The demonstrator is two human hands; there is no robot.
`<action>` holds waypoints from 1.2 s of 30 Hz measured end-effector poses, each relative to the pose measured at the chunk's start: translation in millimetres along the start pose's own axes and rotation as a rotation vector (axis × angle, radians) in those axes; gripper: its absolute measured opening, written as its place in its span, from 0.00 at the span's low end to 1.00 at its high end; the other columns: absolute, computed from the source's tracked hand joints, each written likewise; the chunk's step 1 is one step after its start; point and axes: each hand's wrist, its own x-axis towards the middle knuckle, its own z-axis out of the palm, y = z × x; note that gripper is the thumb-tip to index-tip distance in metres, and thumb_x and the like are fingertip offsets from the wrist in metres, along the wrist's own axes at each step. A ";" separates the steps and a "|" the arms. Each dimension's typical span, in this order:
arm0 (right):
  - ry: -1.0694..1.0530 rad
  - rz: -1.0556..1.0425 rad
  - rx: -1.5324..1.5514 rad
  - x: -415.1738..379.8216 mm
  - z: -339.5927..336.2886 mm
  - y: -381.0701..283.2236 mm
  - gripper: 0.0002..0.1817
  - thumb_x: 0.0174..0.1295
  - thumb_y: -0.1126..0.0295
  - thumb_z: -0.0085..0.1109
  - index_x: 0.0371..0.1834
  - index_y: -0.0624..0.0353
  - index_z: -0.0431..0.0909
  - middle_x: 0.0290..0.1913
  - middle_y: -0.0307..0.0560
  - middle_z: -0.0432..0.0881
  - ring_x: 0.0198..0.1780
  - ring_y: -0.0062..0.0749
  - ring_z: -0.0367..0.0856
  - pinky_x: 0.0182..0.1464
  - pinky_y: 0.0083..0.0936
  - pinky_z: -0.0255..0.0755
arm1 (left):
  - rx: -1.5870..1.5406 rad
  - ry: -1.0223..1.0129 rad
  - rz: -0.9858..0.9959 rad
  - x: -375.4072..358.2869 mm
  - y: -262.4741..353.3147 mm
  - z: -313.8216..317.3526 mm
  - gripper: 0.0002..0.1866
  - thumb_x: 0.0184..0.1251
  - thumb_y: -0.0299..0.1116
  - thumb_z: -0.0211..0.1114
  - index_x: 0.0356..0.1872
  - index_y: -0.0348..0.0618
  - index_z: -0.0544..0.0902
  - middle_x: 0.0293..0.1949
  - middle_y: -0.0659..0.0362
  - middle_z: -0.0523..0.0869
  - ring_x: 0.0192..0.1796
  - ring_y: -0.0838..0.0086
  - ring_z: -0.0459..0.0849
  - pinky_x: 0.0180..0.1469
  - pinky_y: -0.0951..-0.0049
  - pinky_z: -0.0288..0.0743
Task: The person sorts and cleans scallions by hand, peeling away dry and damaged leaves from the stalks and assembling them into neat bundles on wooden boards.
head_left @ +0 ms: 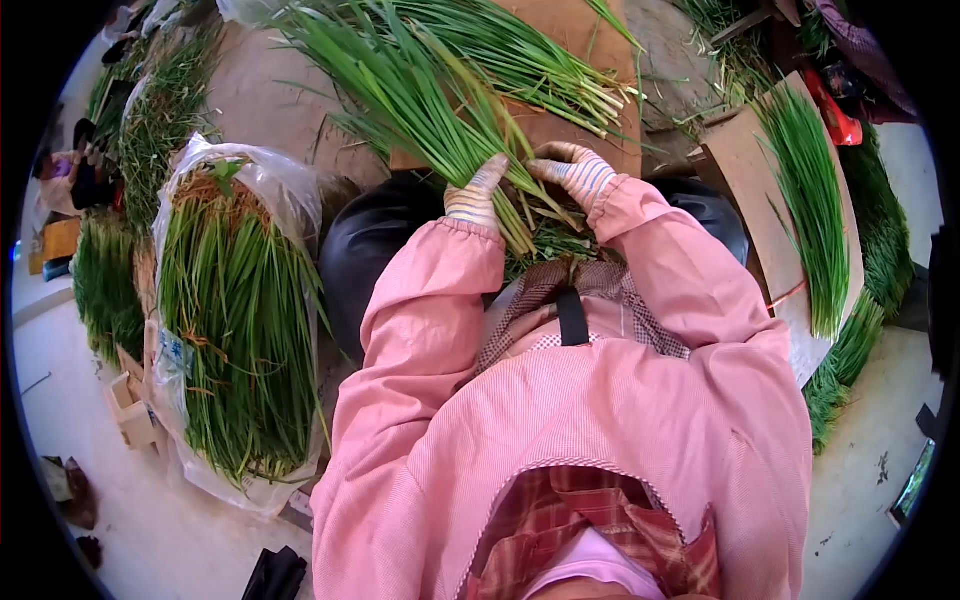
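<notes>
A bunch of garlic chives (pixel 420 110) with long green leaves slants across my lap, its pale stem ends pointing down toward me. My left hand (pixel 478 192), in a striped glove, is closed around the lower stems with the thumb on top. My right hand (pixel 575 168), gloved the same way, has its fingers pinched at the right side of the bunch, where a yellowed leaf (pixel 515 132) runs to the fingertips. Beyond it, a second pile of chives (pixel 520 60) lies on a brown cardboard sheet (pixel 625 145). Loose trimmings lie below my hands.
At the left, a clear plastic bag (pixel 290 180) holds a thick mass of chives (pixel 240 330). On the right, a neat chive bundle (pixel 805 200) rests on a cardboard flap (pixel 745 180). More green piles (pixel 107 285) stand along both sides. Another person's sleeve (pixel 870 45) shows at upper right.
</notes>
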 end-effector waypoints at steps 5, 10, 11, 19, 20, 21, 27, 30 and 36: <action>-0.029 -0.090 0.182 -3.0 0.7 -5.2 0.07 0.54 0.69 0.56 0.34 0.58 0.72 0.30 0.39 0.78 0.31 0.22 0.75 0.34 0.20 0.70 | 0.047 0.045 0.034 -4.6 13.6 3.5 0.12 0.48 0.30 0.65 0.35 0.40 0.76 0.27 0.60 0.78 0.22 0.75 0.74 0.22 0.77 0.71; -0.132 -0.130 0.155 -15.8 -11.5 -10.1 0.10 0.55 0.67 0.54 0.37 0.60 0.70 0.28 0.38 0.76 0.29 0.21 0.72 0.35 0.18 0.67 | 0.009 0.101 0.060 9.2 16.9 -1.4 0.11 0.47 0.31 0.66 0.31 0.39 0.76 0.23 0.58 0.78 0.20 0.74 0.74 0.20 0.76 0.70; -0.193 -0.149 0.247 -15.7 -20.4 -4.3 0.10 0.55 0.67 0.54 0.36 0.61 0.71 0.27 0.38 0.75 0.30 0.21 0.72 0.36 0.16 0.66 | 0.000 0.167 -0.008 11.2 18.4 -4.4 0.10 0.47 0.32 0.66 0.29 0.39 0.77 0.22 0.58 0.78 0.19 0.73 0.74 0.19 0.75 0.70; 0.017 0.101 -0.842 -90.2 -102.6 -30.0 0.19 0.52 0.66 0.55 0.46 0.63 0.69 0.31 0.47 0.77 0.35 0.29 0.75 0.39 0.22 0.68 | -0.020 0.283 0.036 19.8 28.4 -3.7 0.12 0.47 0.34 0.67 0.30 0.40 0.75 0.21 0.56 0.78 0.17 0.71 0.74 0.17 0.73 0.70; 0.170 -0.166 -1.006 -86.5 -109.9 -25.4 0.19 0.51 0.67 0.55 0.46 0.63 0.69 0.32 0.50 0.77 0.36 0.33 0.76 0.40 0.23 0.68 | -0.038 0.093 0.105 18.0 26.2 -6.3 0.13 0.46 0.33 0.67 0.32 0.41 0.75 0.22 0.56 0.78 0.18 0.70 0.74 0.18 0.72 0.71; 0.326 -0.440 -1.152 -87.8 -95.8 -33.4 0.19 0.50 0.68 0.55 0.46 0.63 0.68 0.33 0.53 0.77 0.38 0.37 0.76 0.41 0.24 0.68 | -0.039 0.087 0.103 15.3 26.7 -5.2 0.13 0.46 0.33 0.67 0.32 0.41 0.75 0.22 0.56 0.78 0.18 0.70 0.74 0.18 0.72 0.71; -0.153 0.058 -0.339 -63.4 -17.6 -48.9 0.18 0.54 0.62 0.55 0.44 0.62 0.71 0.34 0.44 0.77 0.34 0.24 0.74 0.30 0.19 0.70 | -0.164 -0.181 0.080 -2.8 23.6 14.7 0.14 0.45 0.34 0.68 0.33 0.45 0.75 0.26 0.60 0.77 0.25 0.71 0.75 0.25 0.70 0.73; -0.116 0.108 -0.166 -54.7 4.0 -31.9 0.15 0.52 0.64 0.58 0.38 0.61 0.74 0.26 0.37 0.77 0.27 0.17 0.72 0.26 0.16 0.68 | -0.215 -0.232 0.084 -5.5 18.3 12.5 0.16 0.46 0.38 0.67 0.35 0.45 0.74 0.28 0.60 0.77 0.27 0.71 0.75 0.27 0.71 0.73; 0.018 -0.131 -0.342 -43.7 11.1 -10.9 0.12 0.46 0.71 0.63 0.34 0.63 0.76 0.27 0.39 0.78 0.28 0.17 0.72 0.32 0.15 0.67 | -0.270 -0.079 -0.220 -11.2 20.4 9.6 0.18 0.46 0.39 0.68 0.37 0.45 0.73 0.29 0.58 0.77 0.26 0.63 0.77 0.21 0.58 0.75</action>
